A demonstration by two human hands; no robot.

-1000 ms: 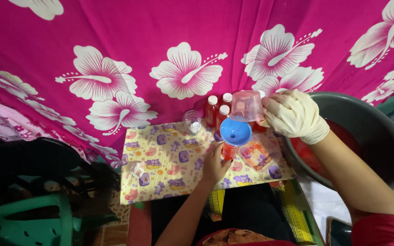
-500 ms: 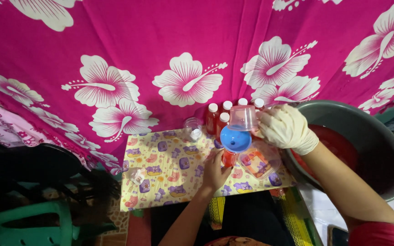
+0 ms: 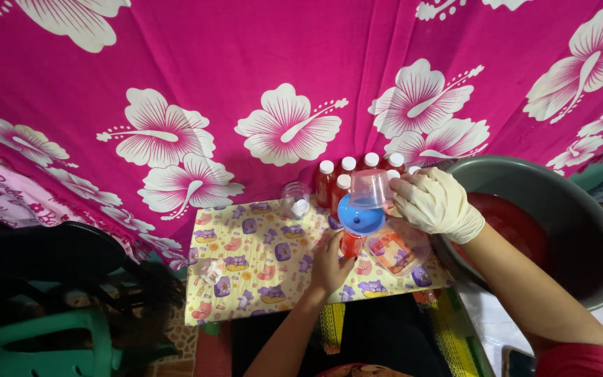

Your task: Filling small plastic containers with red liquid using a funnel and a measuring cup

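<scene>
My right hand (image 3: 435, 203), in a white glove, grips a clear plastic cup (image 3: 370, 188) tilted over a blue funnel (image 3: 361, 215). The funnel sits in the mouth of a small bottle of red liquid (image 3: 350, 244). My bare left hand (image 3: 331, 261) wraps around that bottle from below and holds it upright on a yellow patterned cloth (image 3: 259, 272). Behind the funnel stand several white-capped bottles (image 3: 338, 178) filled with red liquid.
A grey basin (image 3: 581, 209) holding red liquid stands at the right. A clear bowl (image 3: 399, 248) lies beside the bottle, an empty clear bottle (image 3: 294, 199) farther left. A pink flowered cloth (image 3: 246, 91) hangs behind. A green plastic chair (image 3: 36, 342) is at lower left.
The view has shifted slightly. My right hand has tipped the cup a little more over the funnel; my left hand stays on the bottle.
</scene>
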